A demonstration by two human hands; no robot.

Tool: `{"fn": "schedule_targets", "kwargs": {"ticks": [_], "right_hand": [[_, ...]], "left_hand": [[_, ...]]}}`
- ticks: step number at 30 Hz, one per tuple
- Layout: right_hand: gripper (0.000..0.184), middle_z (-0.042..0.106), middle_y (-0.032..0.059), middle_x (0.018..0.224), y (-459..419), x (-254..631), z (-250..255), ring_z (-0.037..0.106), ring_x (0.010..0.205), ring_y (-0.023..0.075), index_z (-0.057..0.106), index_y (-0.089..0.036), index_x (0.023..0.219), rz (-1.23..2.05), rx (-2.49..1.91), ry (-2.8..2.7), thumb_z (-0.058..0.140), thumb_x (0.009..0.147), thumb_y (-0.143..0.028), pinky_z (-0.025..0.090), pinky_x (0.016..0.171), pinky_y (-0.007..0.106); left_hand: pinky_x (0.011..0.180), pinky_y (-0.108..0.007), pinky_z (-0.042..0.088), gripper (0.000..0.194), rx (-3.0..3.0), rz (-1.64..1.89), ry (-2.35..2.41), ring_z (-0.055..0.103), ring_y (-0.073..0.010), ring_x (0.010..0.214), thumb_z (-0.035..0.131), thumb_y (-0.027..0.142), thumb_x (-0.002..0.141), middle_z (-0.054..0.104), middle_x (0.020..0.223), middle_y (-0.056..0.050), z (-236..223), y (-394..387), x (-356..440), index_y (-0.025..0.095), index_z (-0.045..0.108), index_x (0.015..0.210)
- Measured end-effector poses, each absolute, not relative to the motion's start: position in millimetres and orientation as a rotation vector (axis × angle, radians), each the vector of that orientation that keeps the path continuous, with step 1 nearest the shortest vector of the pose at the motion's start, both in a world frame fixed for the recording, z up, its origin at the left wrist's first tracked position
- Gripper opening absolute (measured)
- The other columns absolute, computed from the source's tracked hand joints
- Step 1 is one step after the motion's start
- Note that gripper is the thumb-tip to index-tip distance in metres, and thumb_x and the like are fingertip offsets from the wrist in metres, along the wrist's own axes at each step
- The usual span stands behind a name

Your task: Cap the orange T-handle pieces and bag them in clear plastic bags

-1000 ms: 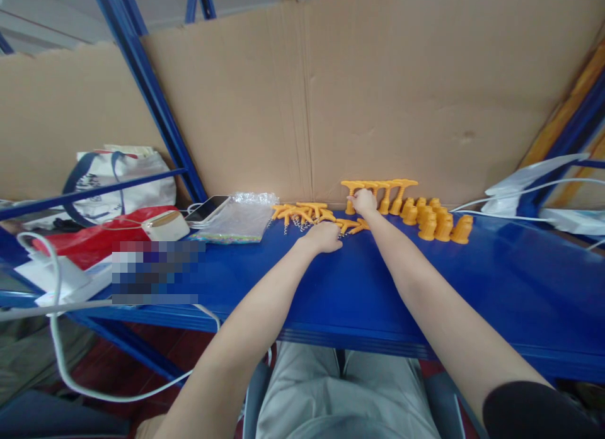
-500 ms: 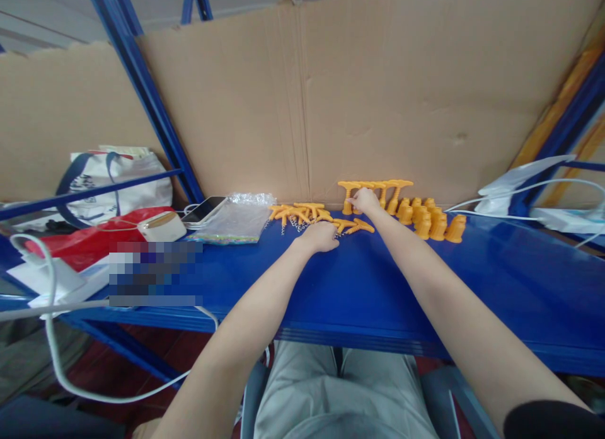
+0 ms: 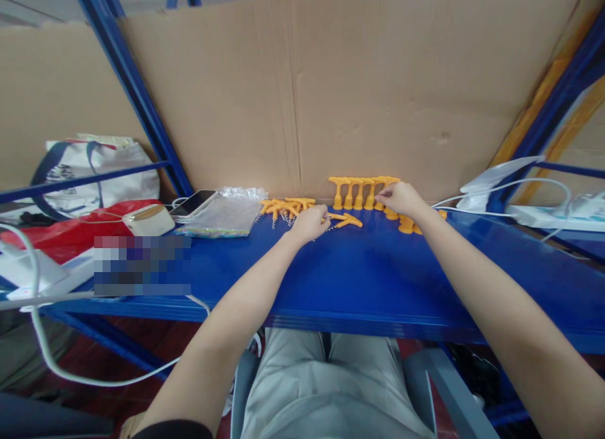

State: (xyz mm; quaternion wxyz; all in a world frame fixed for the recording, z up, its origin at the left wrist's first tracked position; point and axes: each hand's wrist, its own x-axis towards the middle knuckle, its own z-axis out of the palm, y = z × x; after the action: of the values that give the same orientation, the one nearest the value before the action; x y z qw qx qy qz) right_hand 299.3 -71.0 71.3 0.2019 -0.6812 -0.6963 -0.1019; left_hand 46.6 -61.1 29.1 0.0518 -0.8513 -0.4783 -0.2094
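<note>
My left hand is closed at the right side of a loose pile of yellow-handled corkscrews, their metal spirals bare. Its fingers appear to grip one corkscrew, mostly hidden by the hand. Just right of it another corkscrew lies on the blue shelf. My right hand is over the right end of a row of upright yellow corkscrews standing in their sleeves. Its fingers are bent and slightly apart, with nothing visible held. Below and behind it, several yellow sleeves stand partly covered by the hand and forearm.
A clear plastic bag and a phone lie left of the pile. Farther left are a white case, a red bag, a tote bag and cables. Cardboard backs the blue shelf; white cables run at right.
My right hand has left the left end of the upright row and moved right, over its right end and the sleeves. My left hand stays by the pile. The view has shifted slightly.
</note>
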Motion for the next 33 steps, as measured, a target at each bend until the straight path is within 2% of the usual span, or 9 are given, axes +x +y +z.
{"fn": "schedule_targets", "kwargs": {"ticks": [6,12,18,25,29,33], "right_hand": [[0.031,0.074,0.0148,0.109,-84.2,322.3,56.7,0.069,0.105,0.0310,0.076,-0.018,0.108,-0.402,-2.101,-1.731,0.053,0.088,-0.027,0.053,0.083,0.037],[0.030,0.074,0.0165,0.108,-80.2,331.7,47.0,0.068,0.104,0.0311,0.075,-0.016,0.105,-0.374,-2.278,-1.710,0.053,0.088,-0.027,0.052,0.082,0.036],[0.027,0.073,0.0170,0.109,-77.3,338.6,42.5,0.068,0.106,0.0319,0.075,-0.016,0.104,-0.290,-2.272,-1.796,0.054,0.087,-0.020,0.052,0.082,0.037],[0.027,0.074,0.0159,0.108,-81.9,334.2,47.3,0.067,0.107,0.0319,0.074,-0.018,0.105,-0.338,-2.342,-1.788,0.055,0.087,-0.024,0.051,0.085,0.040],[0.030,0.072,0.0183,0.110,-89.6,327.2,56.0,0.066,0.109,0.0316,0.072,-0.015,0.107,-0.430,-2.393,-1.784,0.053,0.088,-0.026,0.049,0.087,0.040],[0.032,0.071,0.0214,0.111,-91.9,323.4,60.6,0.067,0.107,0.0322,0.071,-0.011,0.110,-0.379,-2.456,-1.785,0.055,0.086,-0.025,0.051,0.082,0.038]], "left_hand": [[0.080,-0.031,0.050,0.012,-2.574,-0.895,-1.447,0.067,-0.0226,0.093,0.048,0.021,0.094,0.071,0.098,-0.009,25.7,-57.2,44.7,0.019,0.059,0.096],[0.073,-0.029,0.047,0.009,-2.523,-1.013,-1.445,0.067,-0.0213,0.086,0.049,0.022,0.093,0.070,0.087,-0.006,28.6,-61.6,45.7,0.019,0.057,0.093],[0.073,-0.029,0.046,0.009,-2.433,-1.167,-1.450,0.066,-0.0203,0.084,0.049,0.025,0.093,0.070,0.092,-0.006,28.1,-60.3,45.0,0.020,0.057,0.093],[0.074,-0.028,0.047,0.007,-2.410,-1.267,-1.421,0.066,-0.0193,0.084,0.050,0.023,0.091,0.071,0.094,-0.005,29.0,-60.8,45.4,0.021,0.057,0.091],[0.073,-0.027,0.047,0.006,-2.385,-1.284,-1.434,0.067,-0.0194,0.083,0.050,0.022,0.090,0.070,0.089,-0.004,31.0,-62.3,46.0,0.022,0.056,0.088],[0.072,-0.027,0.047,0.004,-2.396,-1.298,-1.431,0.067,-0.0193,0.082,0.052,0.022,0.089,0.070,0.087,-0.003,30.3,-60.8,46.4,0.022,0.055,0.087]]}}
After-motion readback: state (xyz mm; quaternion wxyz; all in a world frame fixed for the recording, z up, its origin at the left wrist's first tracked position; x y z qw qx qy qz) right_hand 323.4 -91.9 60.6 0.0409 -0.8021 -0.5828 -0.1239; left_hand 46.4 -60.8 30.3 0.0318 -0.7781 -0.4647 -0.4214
